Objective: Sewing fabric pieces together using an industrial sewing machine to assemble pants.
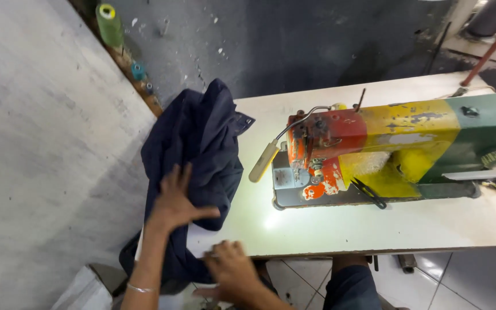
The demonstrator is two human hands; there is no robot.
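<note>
The left hand (174,202) lies flat, fingers spread and unclenched, pinning the dark blue garment (199,149) to the surface (328,227) edge, while the right hand (232,270) pinches its lower hem beside the sewing machine (386,146).

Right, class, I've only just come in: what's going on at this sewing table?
A person sits at a white table with an old sewing machine painted orange, yellow and green. The left hand lies flat, fingers spread, on a dark navy garment heaped at the table's left end and hanging over its edge. The right hand rests at the near edge beside the cloth. Nothing lies under the needle.
</note>
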